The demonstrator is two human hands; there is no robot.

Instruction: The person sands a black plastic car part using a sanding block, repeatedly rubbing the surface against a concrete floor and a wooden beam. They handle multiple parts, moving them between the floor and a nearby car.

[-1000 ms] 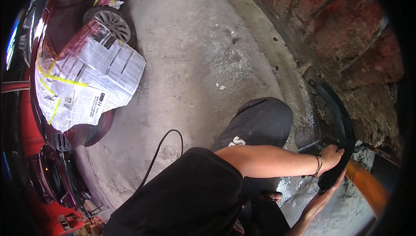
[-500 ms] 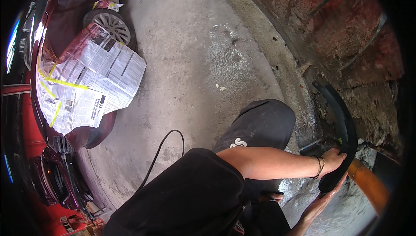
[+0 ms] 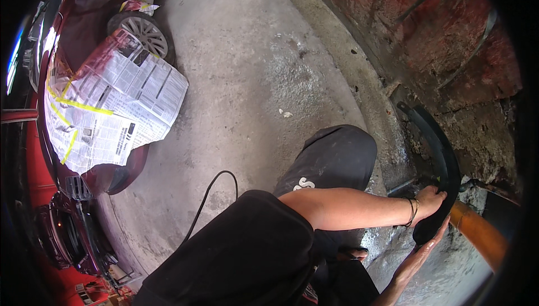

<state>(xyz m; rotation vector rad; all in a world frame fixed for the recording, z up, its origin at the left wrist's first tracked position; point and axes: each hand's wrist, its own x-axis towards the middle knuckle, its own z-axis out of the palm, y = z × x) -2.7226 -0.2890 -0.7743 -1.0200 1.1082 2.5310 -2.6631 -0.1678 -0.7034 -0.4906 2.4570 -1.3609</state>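
Observation:
Both of my hands are on a long, curved black strip (image 3: 440, 149) at the right, beside the grimy wall. My left hand (image 3: 429, 202), with dark bands at its wrist, grips the near side of the strip. Just below, my right hand (image 3: 426, 250) supports the strip’s lower end, fingers lying along its side and partly hidden by it. An orange pipe-like object (image 3: 480, 236) runs behind the strip, close to my hands. A metal pipe (image 3: 401, 188) lies low beside my left hand.
A dark red car (image 3: 67, 36) masked with newspaper (image 3: 135, 92) and yellow tape stands at the left on the concrete floor (image 3: 236, 70). A black hose (image 3: 209, 192) loops beside my clothed leg (image 3: 331, 154). The stained red-and-black wall (image 3: 449, 42) curves along the right.
The black strip and both hands shifted very slightly down and right, then back up and left. My hold on the strip looks the same throughout.

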